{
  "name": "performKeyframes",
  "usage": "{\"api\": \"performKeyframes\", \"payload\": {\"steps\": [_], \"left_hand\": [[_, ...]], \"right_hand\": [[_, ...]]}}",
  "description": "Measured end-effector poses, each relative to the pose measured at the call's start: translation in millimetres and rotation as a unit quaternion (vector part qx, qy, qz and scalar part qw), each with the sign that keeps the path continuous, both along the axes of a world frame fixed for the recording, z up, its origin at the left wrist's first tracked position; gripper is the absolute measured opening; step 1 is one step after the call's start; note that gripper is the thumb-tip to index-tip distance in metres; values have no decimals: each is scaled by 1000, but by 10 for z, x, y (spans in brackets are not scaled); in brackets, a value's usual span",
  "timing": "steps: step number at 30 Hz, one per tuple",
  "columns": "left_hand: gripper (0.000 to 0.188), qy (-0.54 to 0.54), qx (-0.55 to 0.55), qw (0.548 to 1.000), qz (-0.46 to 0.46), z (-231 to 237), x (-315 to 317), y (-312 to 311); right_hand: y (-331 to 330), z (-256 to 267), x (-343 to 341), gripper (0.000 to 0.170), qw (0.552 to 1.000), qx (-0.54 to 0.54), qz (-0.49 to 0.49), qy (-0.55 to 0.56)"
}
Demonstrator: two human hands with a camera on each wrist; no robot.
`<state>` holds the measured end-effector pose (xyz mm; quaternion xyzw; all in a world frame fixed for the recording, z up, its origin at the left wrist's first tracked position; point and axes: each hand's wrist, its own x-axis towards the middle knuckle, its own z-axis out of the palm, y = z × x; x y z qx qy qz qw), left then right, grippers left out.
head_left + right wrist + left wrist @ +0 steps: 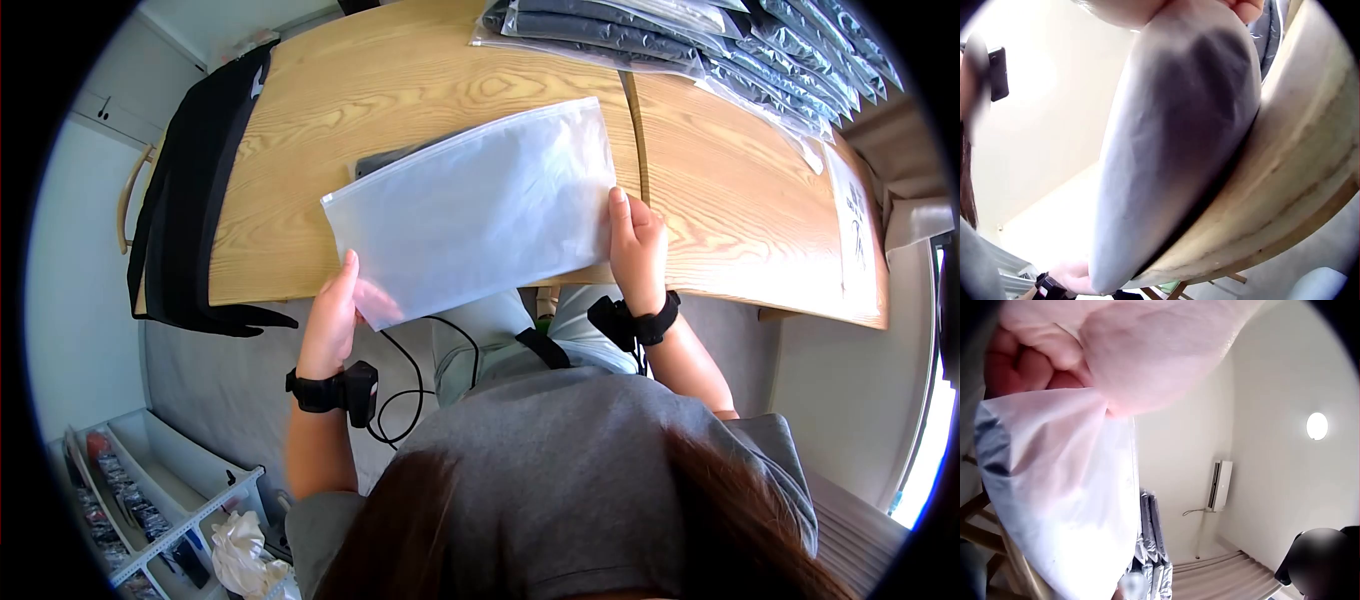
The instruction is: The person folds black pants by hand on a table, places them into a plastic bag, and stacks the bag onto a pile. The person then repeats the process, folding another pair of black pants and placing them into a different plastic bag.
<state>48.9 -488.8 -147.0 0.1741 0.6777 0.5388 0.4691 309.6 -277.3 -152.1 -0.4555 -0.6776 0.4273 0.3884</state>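
A frosted plastic zip bag (480,210) is stretched between both hands, tilted above the table's front edge. My left hand (335,310) pinches its lower left corner, thumb on top and fingers showing through the film. At the right edge, my right hand (640,245) grips the bag between thumb and fingers. In the left wrist view the bag (1066,487) bunches slightly under the thumb. The right wrist view shows the bag (1172,150) hanging as a smooth sheet beside the table edge. Behind its upper edge, part of a dark flat thing (385,160) lies on the table, mostly hidden.
Stacks of dark garments in clear bags (620,40) lie at the back right of the wooden table (330,90). Black clothing (190,200) drapes over the left end. A divided bin (160,480) stands on the floor at lower left. A black cable (415,395) loops near the lap.
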Motion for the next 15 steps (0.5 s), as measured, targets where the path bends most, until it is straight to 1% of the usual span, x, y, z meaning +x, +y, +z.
{"api": "performKeyframes", "payload": {"steps": [1, 2, 3, 5, 6, 9, 11, 12, 13, 14, 15], "left_hand": [[57, -9, 1, 1000, -3, 8, -3, -12], [56, -20, 1, 1000, -7, 13, -2, -26], [56, -19, 0, 1000, -7, -8, 2, -29], [53, -12, -4, 1000, -9, -63, -5, -23], [53, -12, -2, 1000, -9, -65, -6, -11], [50, -17, -19, 1000, 4, -75, -14, -68], [41, -48, 81, 996, -6, -78, 13, -156], [41, -48, 80, 996, -6, -76, 41, -203], [37, 39, 83, 996, -15, -69, 66, -256], [32, 125, 84, 988, -24, -62, 85, -303], [32, 127, 82, 988, -25, -84, 98, -350]], "right_hand": [[-11, 14, -18, 44, 998, 57, -19, -32], [34, 4, -23, 42, 998, 40, -8, -56], [78, -29, -9, 42, 998, 40, -8, -56], [144, -88, 17, 44, 997, -39, 5, -67], [147, -72, 39, 45, 995, -2, -5, -96], [120, -87, 111, 45, 995, -3, 2, -100], [83, -53, 119, 45, 996, -11, 0, -89], [71, -40, 112, 46, 997, -20, -1, -76], [77, -78, 117, 46, 997, -20, -1, -74], [86, -150, 135, 42, 999, -42, 4, -24], [81, -189, 142, 37, 998, -63, 9, 26]]}}
